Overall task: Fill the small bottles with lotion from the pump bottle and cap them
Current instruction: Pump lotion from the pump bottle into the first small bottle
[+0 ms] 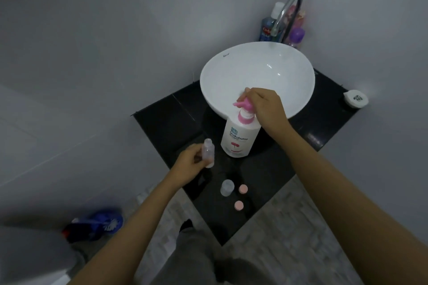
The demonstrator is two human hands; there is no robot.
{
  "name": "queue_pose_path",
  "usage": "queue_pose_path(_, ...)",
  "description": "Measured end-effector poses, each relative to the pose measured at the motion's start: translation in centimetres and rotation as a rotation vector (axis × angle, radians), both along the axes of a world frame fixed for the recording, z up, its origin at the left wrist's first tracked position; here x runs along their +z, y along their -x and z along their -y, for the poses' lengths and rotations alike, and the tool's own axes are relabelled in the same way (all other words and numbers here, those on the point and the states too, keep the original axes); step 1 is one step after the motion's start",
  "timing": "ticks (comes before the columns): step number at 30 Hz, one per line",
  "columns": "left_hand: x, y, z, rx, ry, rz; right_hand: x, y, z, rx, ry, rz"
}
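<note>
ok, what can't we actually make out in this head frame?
- Small bottle in left hand: motion blur; fill level unreadable.
- Pump head: partly covered by right hand.
- Bottles behind the faucet: partly hidden, labels too small.
- Blue item on the floor: blurred, unidentifiable.
</note>
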State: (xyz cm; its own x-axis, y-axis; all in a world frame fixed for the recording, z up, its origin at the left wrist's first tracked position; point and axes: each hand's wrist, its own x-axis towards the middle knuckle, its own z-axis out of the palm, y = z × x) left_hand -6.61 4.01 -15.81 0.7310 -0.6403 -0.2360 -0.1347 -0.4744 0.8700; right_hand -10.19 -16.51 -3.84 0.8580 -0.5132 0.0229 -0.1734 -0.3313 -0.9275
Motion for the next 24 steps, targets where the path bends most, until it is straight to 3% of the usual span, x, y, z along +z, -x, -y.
queue_pose_path(5,5.6,-2.2,1.8,-0.049,0.057,0.192,0.5,-1.2,-0.4,-0.033,-0.168,-0.024)
queue_pose_path(11,8.3,-3.5,2.4,-0.127,0.149,0.304,0.3,-1.7,-1.0,-0.112,-0.094,-0.110)
queue_pose_path(24,9.3,-5.0,2.1,-0.183,0.228,0.317,-0.2,-1.7,-1.3,-0.177,-0.121,-0.069)
